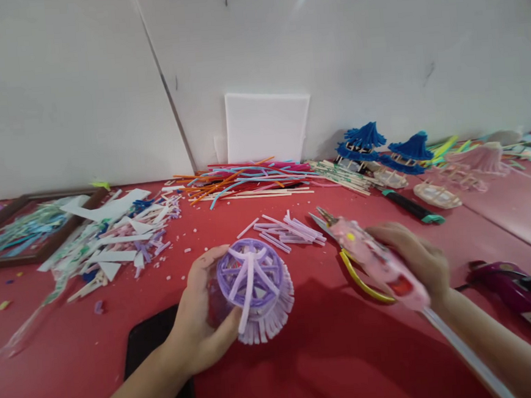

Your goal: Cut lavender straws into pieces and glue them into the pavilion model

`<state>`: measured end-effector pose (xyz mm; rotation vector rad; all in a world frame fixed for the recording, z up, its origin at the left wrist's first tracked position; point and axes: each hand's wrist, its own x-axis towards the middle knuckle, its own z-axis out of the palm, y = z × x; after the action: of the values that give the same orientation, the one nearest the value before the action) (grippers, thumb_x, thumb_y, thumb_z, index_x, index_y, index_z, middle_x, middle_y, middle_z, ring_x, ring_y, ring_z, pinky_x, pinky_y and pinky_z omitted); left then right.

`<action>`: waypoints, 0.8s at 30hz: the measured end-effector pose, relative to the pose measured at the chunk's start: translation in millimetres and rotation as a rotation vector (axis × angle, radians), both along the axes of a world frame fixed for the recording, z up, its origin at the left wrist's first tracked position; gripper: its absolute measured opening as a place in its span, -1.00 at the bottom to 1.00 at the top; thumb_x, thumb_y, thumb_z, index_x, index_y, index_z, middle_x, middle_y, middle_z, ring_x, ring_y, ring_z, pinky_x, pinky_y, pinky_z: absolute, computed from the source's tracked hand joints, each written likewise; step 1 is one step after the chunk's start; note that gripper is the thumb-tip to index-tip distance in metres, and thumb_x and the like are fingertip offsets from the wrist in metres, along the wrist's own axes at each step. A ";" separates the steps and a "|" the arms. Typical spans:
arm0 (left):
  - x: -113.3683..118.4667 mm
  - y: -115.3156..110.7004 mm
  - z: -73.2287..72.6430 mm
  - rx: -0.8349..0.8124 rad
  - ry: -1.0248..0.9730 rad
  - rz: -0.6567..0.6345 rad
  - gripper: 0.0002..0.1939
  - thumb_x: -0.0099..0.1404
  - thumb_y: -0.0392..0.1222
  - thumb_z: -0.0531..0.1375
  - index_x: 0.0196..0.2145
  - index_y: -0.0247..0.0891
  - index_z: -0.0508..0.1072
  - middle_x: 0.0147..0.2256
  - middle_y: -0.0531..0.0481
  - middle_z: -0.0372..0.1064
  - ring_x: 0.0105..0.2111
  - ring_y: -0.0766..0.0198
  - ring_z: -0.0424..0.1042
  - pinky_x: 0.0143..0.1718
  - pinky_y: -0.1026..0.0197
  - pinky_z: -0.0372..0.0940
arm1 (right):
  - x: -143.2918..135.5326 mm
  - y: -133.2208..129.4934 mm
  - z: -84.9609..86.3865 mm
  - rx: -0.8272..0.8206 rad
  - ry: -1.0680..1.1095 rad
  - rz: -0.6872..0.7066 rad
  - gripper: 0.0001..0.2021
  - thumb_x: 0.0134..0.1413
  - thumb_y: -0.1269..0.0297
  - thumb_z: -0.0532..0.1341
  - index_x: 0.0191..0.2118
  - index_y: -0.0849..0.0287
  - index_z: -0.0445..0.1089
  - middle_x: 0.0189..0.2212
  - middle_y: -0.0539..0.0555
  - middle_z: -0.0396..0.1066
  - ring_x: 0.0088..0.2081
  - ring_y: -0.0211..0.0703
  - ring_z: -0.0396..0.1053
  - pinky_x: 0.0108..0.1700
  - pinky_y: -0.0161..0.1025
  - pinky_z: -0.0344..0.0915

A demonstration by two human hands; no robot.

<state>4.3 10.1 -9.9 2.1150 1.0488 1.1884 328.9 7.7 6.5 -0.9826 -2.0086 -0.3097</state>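
Fingers and thumb of my left hand (203, 314) grip a round lilac pipe-cleaner model (253, 276), its spoked ring facing up and a fringe of short stems along its lower right side. My right hand (412, 261) is wrapped round a pink glue gun (378, 260), whose nozzle points up and to the left, apart from the model. A long clear glue stick (465, 349) juts from the gun's back end. Behind the gun lie scissors (359, 280) with yellow handles, partly hidden. Cut lilac pipe-cleaner pieces (290, 229) are scattered just beyond the model.
Coloured pipe cleaners (250, 179) lie along the back by a white board (266, 127). Scraps (125, 234) and a brown frame (26, 257) sit left. Blue-roofed models (362, 142), a utility knife (413, 206) and a purple tool (516, 296) are right. A black flat object (154, 336) lies under my left arm.
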 end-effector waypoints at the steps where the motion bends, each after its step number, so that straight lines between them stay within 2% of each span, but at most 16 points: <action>1: 0.5 0.0 0.6 0.006 0.000 -0.005 -0.33 0.18 -0.30 0.18 0.20 -0.06 0.04 0.04 -0.12 0.21 0.02 0.07 0.34 0.04 0.05 0.31 | 2.2 -1.0 -8.0 -0.039 -0.034 -0.080 -0.73 0.20 0.15 0.09 -0.06 0.16 0.31 -0.40 0.13 0.46 -0.43 -0.06 0.43 -0.42 -0.17 0.36; 4: 0.9 0.2 1.2 0.027 0.002 -0.004 -0.34 0.18 -0.32 0.18 0.19 -0.07 0.04 0.04 -0.12 0.20 0.02 0.07 0.34 0.03 0.04 0.31 | 9.1 -5.6 -32.1 -0.171 -0.108 -0.262 -0.62 0.14 0.06 0.15 -0.04 0.21 0.27 -0.30 0.20 0.48 -0.36 -0.01 0.47 -0.37 -0.15 0.39; 6: 0.6 0.2 1.0 0.028 0.005 0.004 -0.34 0.18 -0.31 0.18 0.19 -0.09 0.05 0.04 -0.13 0.19 0.02 0.06 0.34 0.04 0.04 0.31 | 16.2 -8.3 -45.9 -0.231 -0.129 -0.334 -0.51 0.06 -0.01 0.21 -0.01 0.23 0.25 -0.26 0.24 0.47 -0.30 0.05 0.47 -0.32 -0.09 0.40; 11: -0.4 0.2 -0.6 0.025 0.013 0.010 -0.35 0.20 -0.30 0.17 0.20 -0.10 0.04 0.04 -0.14 0.18 0.02 0.08 0.33 0.04 0.06 0.31 | 45.3 1.3 -65.7 -0.255 -0.148 -0.357 -0.53 0.06 0.04 0.22 0.00 0.25 0.25 -0.21 0.27 0.47 -0.25 0.08 0.47 -0.25 -0.05 0.40; 15: -0.8 0.9 -1.8 0.043 0.019 0.026 -0.35 0.19 -0.30 0.17 0.20 -0.11 0.04 0.05 -0.16 0.17 0.04 0.06 0.31 0.07 0.02 0.28 | 70.1 28.3 -66.4 -0.307 -0.139 -0.461 -0.48 0.02 0.00 0.21 0.00 0.28 0.26 -0.19 0.33 0.47 -0.23 0.15 0.46 -0.24 0.00 0.39; 18: -0.2 1.2 -1.8 0.064 0.017 0.021 -0.34 0.18 -0.32 0.18 0.19 -0.09 0.05 0.04 -0.15 0.18 0.05 0.06 0.31 0.08 0.01 0.28 | 81.8 43.3 -59.6 -0.385 -0.220 -0.499 -0.49 0.04 0.08 0.17 0.04 0.33 0.23 -0.10 0.41 0.43 -0.11 0.23 0.41 -0.12 0.06 0.35; 21: 0.2 1.6 -2.0 0.023 -0.032 0.019 -0.34 0.17 -0.32 0.20 0.17 -0.06 0.07 0.05 -0.15 0.16 0.07 0.03 0.30 0.09 -0.04 0.27 | 84.7 42.5 -51.5 -0.440 -0.315 -0.429 -0.58 0.05 0.28 0.11 0.05 0.29 0.25 -0.06 0.33 0.41 -0.03 0.18 0.37 -0.03 0.04 0.29; 24: -1.1 3.4 -2.4 -0.114 -0.128 0.002 -0.32 0.15 -0.29 0.24 0.16 0.00 0.05 0.13 -0.18 0.06 0.12 -0.04 0.26 0.07 -0.10 0.29 | 80.0 29.3 -45.6 -0.493 -0.429 -0.395 -0.59 0.04 0.45 0.02 0.04 0.25 0.29 -0.09 0.25 0.39 -0.07 0.09 0.36 -0.04 0.00 0.28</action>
<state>3.1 13.5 -12.4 1.9249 1.0354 1.2181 409.0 37.0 -39.1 -1.7542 -2.3217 -0.2543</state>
